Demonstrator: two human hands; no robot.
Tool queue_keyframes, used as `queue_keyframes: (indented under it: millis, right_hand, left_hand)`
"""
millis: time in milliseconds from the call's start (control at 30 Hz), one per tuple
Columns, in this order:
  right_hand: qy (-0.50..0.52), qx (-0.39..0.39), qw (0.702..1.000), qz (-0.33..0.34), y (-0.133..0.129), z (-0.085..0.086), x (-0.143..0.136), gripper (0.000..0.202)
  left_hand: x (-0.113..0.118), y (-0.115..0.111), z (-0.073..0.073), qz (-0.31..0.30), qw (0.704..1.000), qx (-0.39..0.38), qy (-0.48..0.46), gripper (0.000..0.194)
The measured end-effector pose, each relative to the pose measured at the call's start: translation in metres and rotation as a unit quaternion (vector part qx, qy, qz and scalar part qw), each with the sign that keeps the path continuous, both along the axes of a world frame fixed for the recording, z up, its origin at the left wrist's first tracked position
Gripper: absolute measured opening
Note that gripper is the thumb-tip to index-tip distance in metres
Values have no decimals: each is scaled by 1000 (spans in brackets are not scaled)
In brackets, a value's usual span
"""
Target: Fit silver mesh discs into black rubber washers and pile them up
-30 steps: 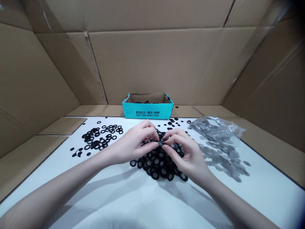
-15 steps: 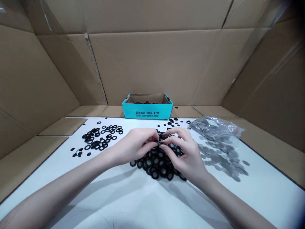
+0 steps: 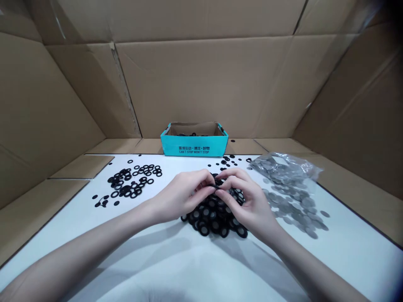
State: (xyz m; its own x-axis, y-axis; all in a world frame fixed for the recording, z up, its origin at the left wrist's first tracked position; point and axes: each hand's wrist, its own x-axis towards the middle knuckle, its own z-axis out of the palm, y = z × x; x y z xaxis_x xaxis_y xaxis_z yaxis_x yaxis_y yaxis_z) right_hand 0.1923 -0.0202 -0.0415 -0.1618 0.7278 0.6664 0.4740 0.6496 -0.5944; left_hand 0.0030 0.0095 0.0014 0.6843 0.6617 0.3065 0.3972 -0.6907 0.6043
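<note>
My left hand (image 3: 191, 192) and my right hand (image 3: 249, 199) meet over the middle of the table. Between their thumbs and fingertips they pinch a small black ring (image 3: 214, 186), seen nearly edge-on; whether a disc sits inside it I cannot tell. Beneath the fingers lies a pile of black rings with grey centres (image 3: 215, 226), partly covered by both hands. Loose black rings (image 3: 135, 191) with open middles are scattered to the left. On the right, flat grey discs (image 3: 299, 205) spread out in front of a clear plastic bag (image 3: 280, 165) that holds more of them.
A turquoise box (image 3: 194, 146) stands at the back with black pieces inside. Small black pieces (image 3: 225, 162) lie near its right front corner, and others (image 3: 102, 201) at the far left. Cardboard walls (image 3: 201, 84) enclose the white table (image 3: 157, 260) at the back and sides.
Both hands stay together over the pile, the left having shifted slightly right. The pinched ring has moved a little right and up with the fingertips.
</note>
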Motion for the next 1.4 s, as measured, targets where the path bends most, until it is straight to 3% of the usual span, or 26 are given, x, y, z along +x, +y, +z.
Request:
queue_keyframes:
  millis: [167,333,500,733,1000,1267,1400]
  right_hand:
    - [21,18,1000,-7,-4,-2,-4,18]
    - [-26,57,998,-29,-2,-8,-6,16]
    - [-63,68,995,-46,0,-7,-2,8]
    - [-58,50,996,-36,-1,-3,1,13]
    - [-40,17,999,3,-3,-2,0,17]
    - [-102,45,993,-38,1,-4,2,7]
    - [-112,54,991,-42,1,-4,2,13]
  left_hand:
    - [-1,2,-1,-3,1000,-12,11,7]
    - [-6,5,1,-26,998,-42,36,8]
    - [-8,7,3,-22,996,-87,-1,8]
    - [-4,3,2,-13,998,-54,-11,13]
    - [-2,3,0,-16,999,-11,38,8]
    - [-5,2,3,-7,999,-39,27,8]
    - [-2,1,2,-6,999,-27,18,11]
